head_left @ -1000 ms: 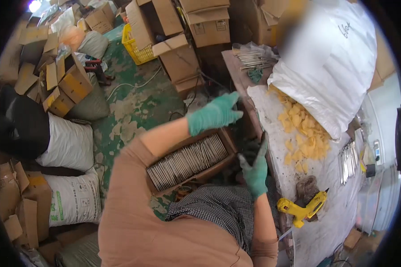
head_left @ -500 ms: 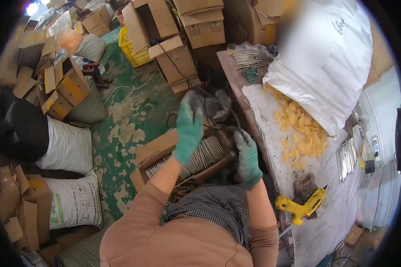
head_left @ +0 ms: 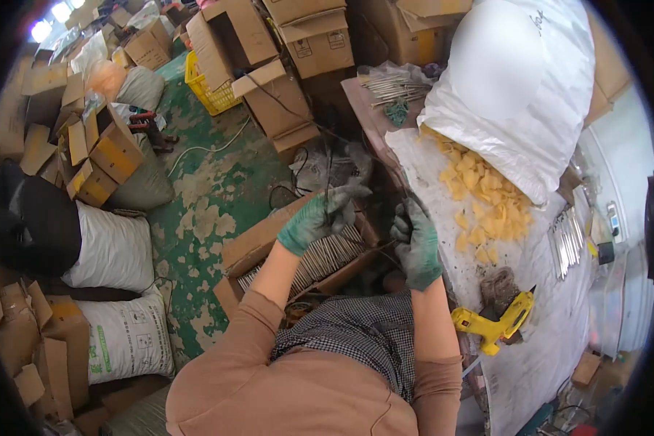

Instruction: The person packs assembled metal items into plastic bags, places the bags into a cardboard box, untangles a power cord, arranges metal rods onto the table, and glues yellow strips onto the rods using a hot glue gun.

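Head camera view, with the clock face centred on the person's hands and twelve at the top: far left, at nine o'clock, a black bag [head_left: 33, 212] sits against a plump white sack [head_left: 115, 251]. Open cartons [head_left: 112, 149] are heaped just above that line, toward ten, while a printed sack [head_left: 131, 338] lies at eight. A yellow basket [head_left: 205, 86] stands between ten and eleven on the worn green floor [head_left: 203, 218].

Nearer me, a person in a brown top [head_left: 291, 385] works over a long carton [head_left: 261, 232] at eight o'clock, packed with a row of thin rods [head_left: 328, 258]. The gloved left hand [head_left: 314, 224] hovers above it, fingers bent toward three; a dark cord [head_left: 329, 168] runs down to them from eleven, but I cannot tell whether they grip it. Close by, the gloved right hand [head_left: 418, 247] has its fingers curled narrowly together beside the table [head_left: 370, 112]; whether anything is pinched there, I cannot tell.

On the tabletop, more rods [head_left: 392, 89] lie at twelve, yellow flakes [head_left: 479, 192] spill between two and three from a big white bag [head_left: 523, 109] at two, a yellow glue gun [head_left: 495, 323] rests at four, and silvery sticks [head_left: 567, 243] lie at three.
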The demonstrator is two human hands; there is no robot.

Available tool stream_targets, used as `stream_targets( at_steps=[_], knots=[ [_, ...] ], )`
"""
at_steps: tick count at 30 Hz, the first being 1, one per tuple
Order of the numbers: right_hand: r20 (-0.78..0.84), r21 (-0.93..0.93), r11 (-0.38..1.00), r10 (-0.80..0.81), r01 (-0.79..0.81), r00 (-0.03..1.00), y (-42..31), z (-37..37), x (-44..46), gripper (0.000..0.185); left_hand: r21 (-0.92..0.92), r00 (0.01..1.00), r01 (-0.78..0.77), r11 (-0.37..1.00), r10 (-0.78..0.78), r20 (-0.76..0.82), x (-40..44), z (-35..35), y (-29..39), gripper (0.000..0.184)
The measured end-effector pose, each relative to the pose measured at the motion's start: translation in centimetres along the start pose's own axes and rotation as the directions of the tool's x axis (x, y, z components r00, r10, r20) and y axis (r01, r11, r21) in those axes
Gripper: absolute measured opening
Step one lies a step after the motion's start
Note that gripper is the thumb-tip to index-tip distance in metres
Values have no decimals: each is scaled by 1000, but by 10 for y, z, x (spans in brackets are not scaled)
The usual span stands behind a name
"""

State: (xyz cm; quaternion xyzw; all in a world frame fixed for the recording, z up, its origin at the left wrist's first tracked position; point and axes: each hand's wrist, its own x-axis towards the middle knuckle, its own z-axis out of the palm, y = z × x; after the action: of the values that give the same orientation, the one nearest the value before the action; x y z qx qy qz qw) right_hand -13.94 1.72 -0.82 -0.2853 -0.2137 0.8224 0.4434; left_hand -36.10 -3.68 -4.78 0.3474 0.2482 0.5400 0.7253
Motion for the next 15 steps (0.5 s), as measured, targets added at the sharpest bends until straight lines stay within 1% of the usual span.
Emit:
stream_targets(
  at_steps=[1, 2, 3, 4, 5, 6, 7, 8, 9, 10, 11, 12, 13, 14, 15],
  knots=[
    [2, -157, 986, -60, 59, 998, 0, -2, 3, 24, 1, 1000, 4, 1000, -4, -2, -9, 18, 14, 51],
    [0, -154, 986, -61, 60, 998, 1, -4, 7, 24, 147, 995, 42, 988, -28, -97, -15, 32, 26, 51],
    [-7, -187, 978, -100, 97, 995, 3, -6, 11, 27, 285, 980, 93, 954, -38, -194, -18, 43, 34, 52],
    [-13, -220, 966, -139, 132, 990, 5, -8, 14, 30, 285, 980, 97, 954, -42, -195, -18, 51, 39, 52],
    [-17, -217, 967, -138, 131, 990, 4, -9, 15, 30, 334, 981, 32, 942, 34, -191, -19, 57, 43, 49],
    [34, -240, 965, -101, 106, 994, 3, -10, 17, 28, 382, 977, -33, 924, 110, -183, -18, 62, 46, 46],
    [83, -263, 961, -63, 83, 995, 2, -11, 17, 27, 383, 978, -28, 923, 105, -182, -16, 68, 48, 46],
    [80, -260, 962, -65, 84, 995, -1, -7, 14, 27, 405, 968, -104, 908, 186, -169, -12, 74, 49, 44],
    [85, -192, 981, 33, -16, 996, -5, -3, 10, 28, 425, 952, -179, 887, 266, -153, -8, 76, 50, 42],
    [95, -125, 985, 130, -118, 987, -10, 0, 5, 28, 424, 954, -175, 889, 260, -150, -6, 72, 49, 42],
    [89, -123, 986, 128, -116, 988, -10, 5, 2, 28, 275, 966, -176, 945, 219, -134, -3, 65, 47, 43],
    [87, -12, 993, 117, -117, 989, -9, 10, -2, 28, 117, 977, -167, 979, 180, -112, -1, 60, 45, 45],
    [85, 100, 988, 107, -116, 991, -10, 14, -6, 28, 113, 978, -162, 980, 174, -110, 1, 56, 43, 45],
    [81, 103, 988, 107, -115, 991, -16, 19, -13, 28, -109, 946, -183, 977, 145, -290, 2, 54, 42, 41],
    [68, 105, 987, 112, -119, 991, -23, 26, -22, 29, -315, 889, -237, 919, 74, -452, 1, 51, 42, 38]
  ],
)
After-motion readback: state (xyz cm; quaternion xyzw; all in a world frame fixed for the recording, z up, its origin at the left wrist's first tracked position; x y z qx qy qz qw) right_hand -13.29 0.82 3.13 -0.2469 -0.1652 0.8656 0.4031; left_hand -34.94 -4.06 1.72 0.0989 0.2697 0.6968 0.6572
